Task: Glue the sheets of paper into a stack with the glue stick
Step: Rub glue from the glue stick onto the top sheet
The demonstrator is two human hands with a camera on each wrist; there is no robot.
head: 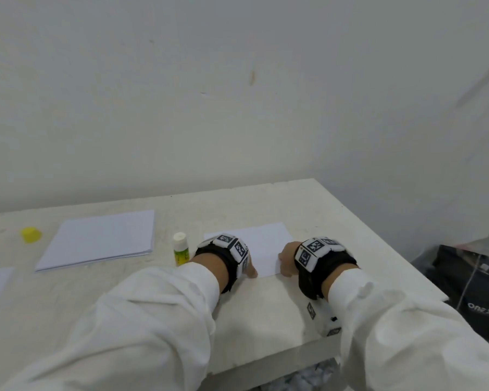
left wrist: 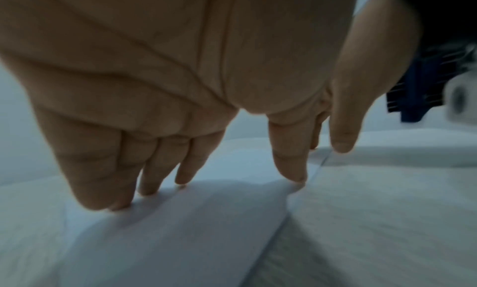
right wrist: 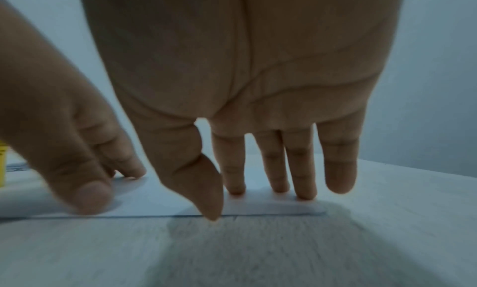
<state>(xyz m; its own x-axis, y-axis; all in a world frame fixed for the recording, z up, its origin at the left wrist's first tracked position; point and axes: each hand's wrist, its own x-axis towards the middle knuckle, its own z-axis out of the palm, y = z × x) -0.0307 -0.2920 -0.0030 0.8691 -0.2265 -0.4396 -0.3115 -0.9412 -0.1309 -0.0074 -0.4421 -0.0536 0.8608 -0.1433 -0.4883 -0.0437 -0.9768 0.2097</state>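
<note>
Both hands lie spread on a thin white sheet of paper (head: 266, 249) near the right edge of the pale, scuffed desk (head: 266, 306). The left hand (left wrist: 180, 87) has straight fingers, tips touching the sheet, gripping nothing; the right hand (right wrist: 258, 87) does likewise, its thumb at the sheet's near edge. My reading: this is the pressing-down step — a sheet is being smoothed onto the stack in the making. The white-and-green glue stick (head: 180, 249) stands upright and uncapped just left of the left hand; its yellow cap (head: 31, 234) sits toward the desk's left edge, beyond the loose pile of white sheets (head: 99, 238). The next move probably calls for a free hand to take the stick — spreading glue before another sheet comes across.
</note>
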